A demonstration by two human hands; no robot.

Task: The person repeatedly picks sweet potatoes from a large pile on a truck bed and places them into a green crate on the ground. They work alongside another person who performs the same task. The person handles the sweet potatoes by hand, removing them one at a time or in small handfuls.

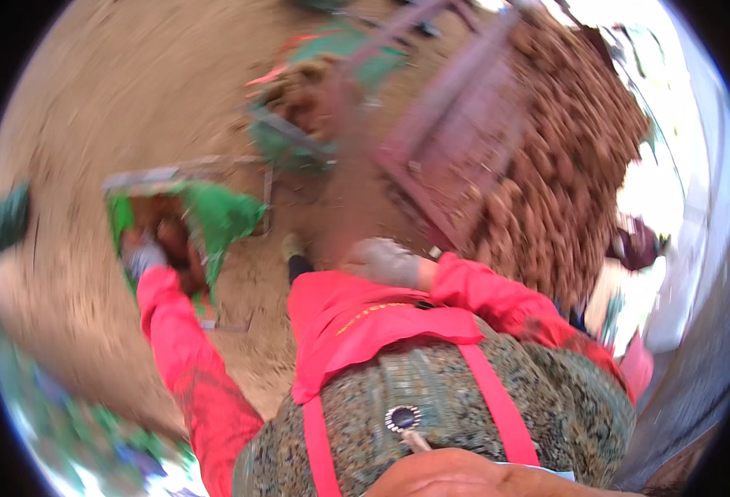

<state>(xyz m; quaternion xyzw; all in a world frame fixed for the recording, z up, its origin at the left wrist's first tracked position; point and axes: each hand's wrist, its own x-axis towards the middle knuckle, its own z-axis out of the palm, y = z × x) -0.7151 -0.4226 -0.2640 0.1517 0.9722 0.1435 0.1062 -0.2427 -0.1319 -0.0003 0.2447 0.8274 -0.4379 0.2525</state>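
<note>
My left hand (pixel 144 253), in a grey glove, reaches into the mouth of a green bag (pixel 225 214). Brown tubers (pixel 175 242), which look like sweet potatoes, lie inside it. Whether the fingers grip one of them is hidden by blur. The bag hangs in a thin metal frame (pixel 141 178) on the ground. In front of my waist, my gloved right hand (pixel 383 262) is curled above the red apron (pixel 365 317). A blurred reddish bar (pixel 349 161) runs down towards its fingers, but I cannot tell if they hold it.
To the right, a large heap of tubers (pixel 563 155) rests on a purplish-red metal tray (pixel 464 136). Ahead stands another filled green bag (pixel 302 99) in a frame. Bare soil (pixel 110 105) spreads to the left. A dark green object (pixel 7 220) lies at far left.
</note>
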